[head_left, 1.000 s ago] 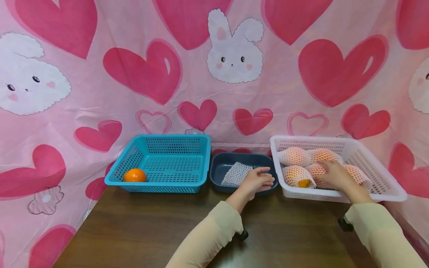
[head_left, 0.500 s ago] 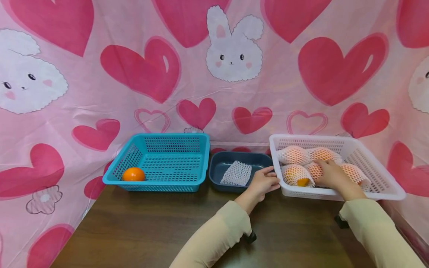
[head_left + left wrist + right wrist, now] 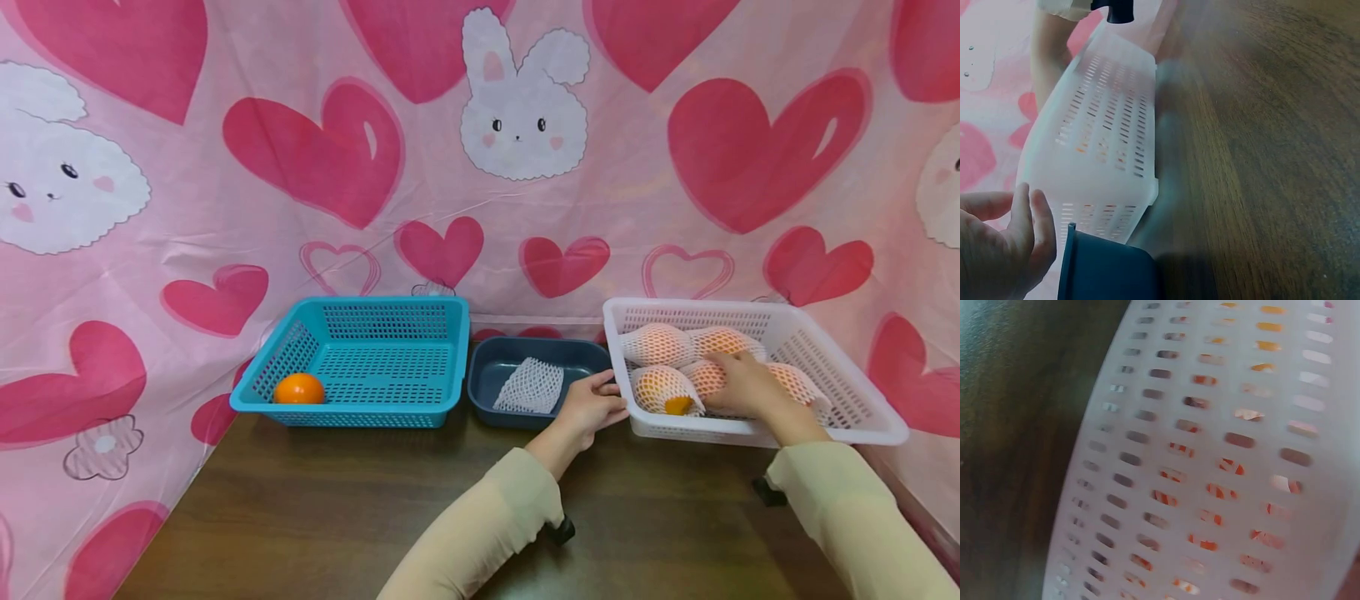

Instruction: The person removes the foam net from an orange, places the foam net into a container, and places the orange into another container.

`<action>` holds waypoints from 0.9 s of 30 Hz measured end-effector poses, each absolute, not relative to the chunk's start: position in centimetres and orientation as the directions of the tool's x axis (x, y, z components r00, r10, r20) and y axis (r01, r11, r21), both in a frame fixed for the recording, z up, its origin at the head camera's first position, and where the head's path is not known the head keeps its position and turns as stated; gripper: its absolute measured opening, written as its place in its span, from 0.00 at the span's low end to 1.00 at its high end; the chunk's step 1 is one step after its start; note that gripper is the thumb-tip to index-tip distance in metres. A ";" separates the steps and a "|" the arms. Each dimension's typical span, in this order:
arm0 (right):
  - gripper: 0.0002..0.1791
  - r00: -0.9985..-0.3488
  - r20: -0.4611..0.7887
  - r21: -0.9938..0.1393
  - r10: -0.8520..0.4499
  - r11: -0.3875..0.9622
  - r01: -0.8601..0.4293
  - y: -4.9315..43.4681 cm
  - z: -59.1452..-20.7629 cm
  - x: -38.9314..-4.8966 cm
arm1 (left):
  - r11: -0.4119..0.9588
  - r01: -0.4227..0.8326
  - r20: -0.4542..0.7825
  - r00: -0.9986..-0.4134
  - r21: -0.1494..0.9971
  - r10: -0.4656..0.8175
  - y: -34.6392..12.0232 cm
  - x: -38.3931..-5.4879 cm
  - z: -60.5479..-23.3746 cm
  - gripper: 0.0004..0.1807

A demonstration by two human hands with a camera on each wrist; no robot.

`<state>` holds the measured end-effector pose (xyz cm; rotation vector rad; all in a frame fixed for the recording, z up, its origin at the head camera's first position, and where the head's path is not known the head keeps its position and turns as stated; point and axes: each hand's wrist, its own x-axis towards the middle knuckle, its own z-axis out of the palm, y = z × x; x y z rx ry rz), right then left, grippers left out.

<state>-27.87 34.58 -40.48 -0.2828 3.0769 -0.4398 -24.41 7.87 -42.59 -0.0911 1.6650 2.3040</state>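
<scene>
In the head view a white plastic basket (image 3: 862, 400) stands at the right, holding several fruits in white foam nets. Bare orange peel shows at the open end of the front-left netted fruit (image 3: 666, 392). My right hand (image 3: 750, 392) reaches over the front rim and grips the front-middle netted orange (image 3: 703, 379), thumb and fingers on either side, partly hiding it. The right wrist view holds only the basket's slotted wall (image 3: 1210, 462). My left hand (image 3: 588, 408) touches the basket's left rim with loosely extended fingers, seen in the left wrist view as fingers (image 3: 1041, 231) beside the corner.
A dark blue tub (image 3: 483, 412) between the baskets holds an empty foam net (image 3: 531, 385). At the left, a teal basket (image 3: 390, 412) contains one unwrapped orange (image 3: 298, 388). A pink printed cloth (image 3: 435, 183) hangs behind the wooden table (image 3: 360, 492).
My left hand has moved right, from over the dark tub to the white basket's left rim. My right hand's fingers have closed in on the netted orange.
</scene>
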 end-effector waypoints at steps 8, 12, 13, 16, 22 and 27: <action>0.46 -0.981 0.023 -0.281 -0.192 0.941 -0.190 34.6 -39.2 -27.2 | -0.306 -0.295 -0.249 -0.952 0.905 0.181 8.0 -24.1 -42.3 0.31; 0.46 -0.982 0.030 -0.296 -0.188 0.936 -0.189 34.4 -38.6 -26.8 | -0.321 -0.305 -0.257 -0.949 0.897 0.183 8.1 -23.9 -42.1 0.32; 0.47 -0.981 0.032 -0.295 -0.189 0.936 -0.190 34.4 -38.5 -26.8 | -0.326 -0.308 -0.259 -0.948 0.894 0.184 8.1 -23.9 -42.1 0.32; 0.47 -0.981 0.038 -0.298 -0.189 0.935 -0.191 34.4 -38.1 -26.6 | -0.326 -0.313 -0.263 -0.946 0.892 0.190 8.0 -23.9 -42.1 0.32; 0.48 -0.982 0.041 -0.314 -0.187 0.930 -0.190 34.6 -37.6 -26.4 | -0.344 -0.322 -0.262 -0.942 0.882 0.211 7.8 -23.8 -42.2 0.33; 0.48 -0.982 0.055 -0.319 -0.181 0.929 -0.189 34.6 -37.1 -26.2 | -0.372 -0.332 -0.263 -0.938 0.867 0.226 7.7 -23.8 -42.1 0.32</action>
